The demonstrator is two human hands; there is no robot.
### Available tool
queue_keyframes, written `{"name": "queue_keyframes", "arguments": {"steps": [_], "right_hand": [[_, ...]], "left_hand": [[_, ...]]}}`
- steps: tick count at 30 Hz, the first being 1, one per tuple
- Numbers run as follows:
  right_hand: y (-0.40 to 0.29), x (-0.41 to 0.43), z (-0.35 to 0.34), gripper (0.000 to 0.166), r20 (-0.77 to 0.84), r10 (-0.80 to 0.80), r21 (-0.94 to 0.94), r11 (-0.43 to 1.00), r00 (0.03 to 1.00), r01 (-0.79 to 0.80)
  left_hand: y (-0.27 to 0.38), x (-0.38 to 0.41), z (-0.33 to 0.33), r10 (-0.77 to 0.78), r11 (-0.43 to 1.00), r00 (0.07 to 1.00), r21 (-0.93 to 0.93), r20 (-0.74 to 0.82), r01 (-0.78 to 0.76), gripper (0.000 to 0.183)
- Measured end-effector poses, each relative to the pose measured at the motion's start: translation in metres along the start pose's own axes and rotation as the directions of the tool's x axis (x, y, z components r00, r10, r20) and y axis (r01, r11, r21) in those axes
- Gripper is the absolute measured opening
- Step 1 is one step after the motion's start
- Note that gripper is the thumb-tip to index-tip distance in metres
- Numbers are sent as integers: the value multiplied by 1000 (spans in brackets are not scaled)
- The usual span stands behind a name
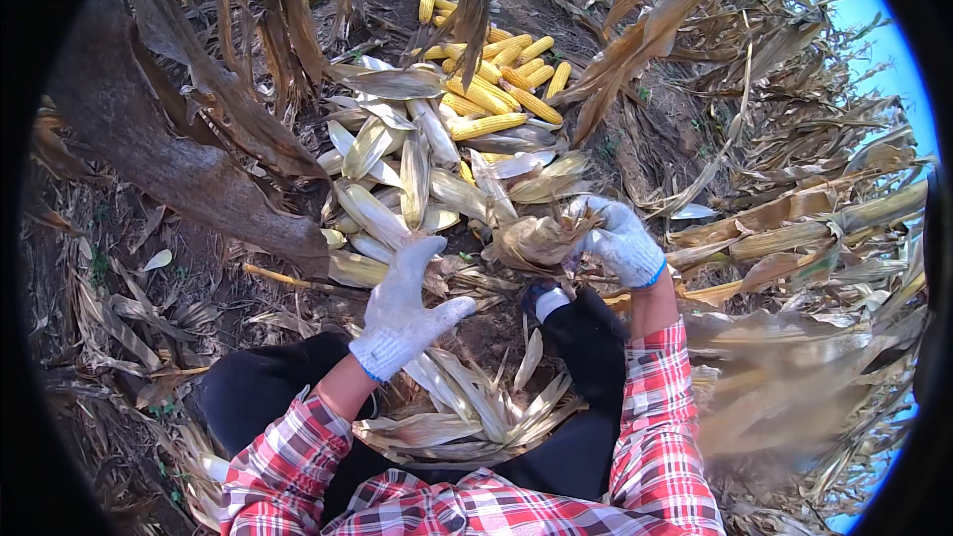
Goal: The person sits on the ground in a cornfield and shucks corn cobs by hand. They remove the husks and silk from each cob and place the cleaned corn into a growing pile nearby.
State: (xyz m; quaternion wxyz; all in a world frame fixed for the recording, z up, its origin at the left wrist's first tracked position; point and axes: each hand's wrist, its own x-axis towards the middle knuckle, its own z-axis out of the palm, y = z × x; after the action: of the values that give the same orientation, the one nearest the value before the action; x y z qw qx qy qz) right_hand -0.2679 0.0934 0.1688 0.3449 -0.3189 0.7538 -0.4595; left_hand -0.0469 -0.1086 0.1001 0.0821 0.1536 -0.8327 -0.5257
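Note:
My left hand (406, 313), in a white knit glove, is held with its thumb spread from the fingers and nothing in it. It is just in front of a heap of corn ears in pale husks (372, 216). My right hand (619, 240), gloved too, grips a bunch of brown dry corn husk (532, 242) to the right of that heap. Whether an ear is inside this husk cannot be made out. Beyond the husked ears lies a pile of bare yellow corn cobs (488, 89).
Loose stripped husks (476, 417) lie on the ground between my legs. A long dry corn leaf (186, 164) hangs close on the left. Standing dry stalks (287, 15) rise behind, and fallen stalks (819, 231) lie on the right. A shoe (542, 298) is below the right hand.

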Motion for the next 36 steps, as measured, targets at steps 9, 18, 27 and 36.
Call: {"name": "queue_keyframes", "arguments": {"steps": [9, 18, 27, 36], "right_hand": [[30, -22, 138, 56, -441, 26, 475, 855, 897, 209], [-3, -23, 187, 12, -715, 74, 349, 899, 695, 264], [35, -39, 209, 17, -740, -150, -88, 988, 655, 127], [22, -47, 174, 16, -691, 28, 270, 937, 722, 222]], "left_hand": [[18, -34, -6, -41, 974, 972, -209, 233, 91, 85], [-25, -44, 44, -238, 910, 968, -330, 77, 250, 65], [-3, -60, 35, -294, 674, 940, -661, 171, 331, 61], [0, -56, 37, -215, 767, 964, -584, 157, 266, 56]]}}
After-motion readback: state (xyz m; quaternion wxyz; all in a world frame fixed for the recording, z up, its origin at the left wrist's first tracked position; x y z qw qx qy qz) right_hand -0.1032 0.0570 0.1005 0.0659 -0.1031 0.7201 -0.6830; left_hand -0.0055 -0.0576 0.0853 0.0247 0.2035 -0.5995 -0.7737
